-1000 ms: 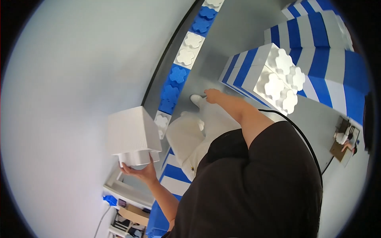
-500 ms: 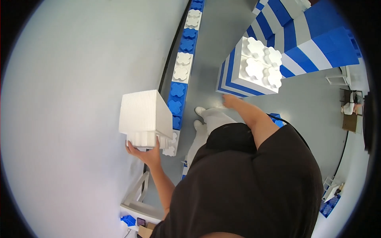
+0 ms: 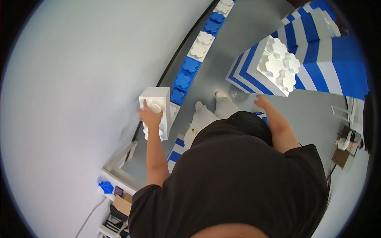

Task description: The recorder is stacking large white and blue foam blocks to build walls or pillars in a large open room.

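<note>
The white studded building block [image 3: 163, 93] is at the person's left, close to the pale wall [image 3: 79, 87] and beside the near end of a low row of blue and white blocks [image 3: 183, 80]. Judging by its bulk in one hand, it is probably light for its size, stiff and hollow or foam-like, not very fragile, though its flat faces could be slippery. The raised lobed studs look the best place to take hold, since their notches give the fingers an edge; the wide sides would be awkward single-handed. The left hand [image 3: 151, 116] lies over the studded face, its fingers and thumb spread around the upper stud and gripping it, with most of the body beyond the fingertips and another stud under the wrist. Whether anything supports the block from below cannot be told. The right hand [image 3: 260, 101], near the striped block pillar [image 3: 254, 69], has loosely bent fingers with nothing visible in them.
</note>
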### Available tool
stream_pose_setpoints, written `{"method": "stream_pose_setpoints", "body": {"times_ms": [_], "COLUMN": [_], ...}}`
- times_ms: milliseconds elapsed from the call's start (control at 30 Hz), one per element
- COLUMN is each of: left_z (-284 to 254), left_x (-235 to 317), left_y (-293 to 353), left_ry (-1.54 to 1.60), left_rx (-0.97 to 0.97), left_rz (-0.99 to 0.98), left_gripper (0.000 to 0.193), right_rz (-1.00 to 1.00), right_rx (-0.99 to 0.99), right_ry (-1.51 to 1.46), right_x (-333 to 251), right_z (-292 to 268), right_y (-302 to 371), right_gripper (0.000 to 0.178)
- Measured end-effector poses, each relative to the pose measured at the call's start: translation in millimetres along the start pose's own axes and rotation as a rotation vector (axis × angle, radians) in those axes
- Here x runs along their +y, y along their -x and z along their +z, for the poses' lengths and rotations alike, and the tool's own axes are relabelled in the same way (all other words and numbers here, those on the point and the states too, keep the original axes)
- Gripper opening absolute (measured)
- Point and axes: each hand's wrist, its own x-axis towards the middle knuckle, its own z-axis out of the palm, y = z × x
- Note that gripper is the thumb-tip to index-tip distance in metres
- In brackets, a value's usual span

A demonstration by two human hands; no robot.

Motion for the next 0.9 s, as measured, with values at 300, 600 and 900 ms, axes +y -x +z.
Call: {"method": "stream_pose_setpoints", "body": {"times_ms": [300,600,900], "left_z": [77.2,137.9,252.1], "left_x": [-69.0,-87.9,-117.4], "left_y": [37.8,26.3,7.2], "left_ry": [-0.302,-0.363,-0.435], "left_rx": [-0.445,-0.404,-0.412], "left_rz": [-0.075,-0.031,-0.089], "left_gripper": [0.112,0.089,0.077], "right_rz": [-0.169,-0.404,-0.476], "right_rx": [-0.175,-0.418,-0.513], "right_ry": [0.013,0.105,0.080], "right_x": [-60.1,-159.4,-173.1], "right_z": [7.3,54.5,88.3], "right_y": [-35.0,-100.7,-184.1], "right_gripper": [0.048,0.045,0.040]}}
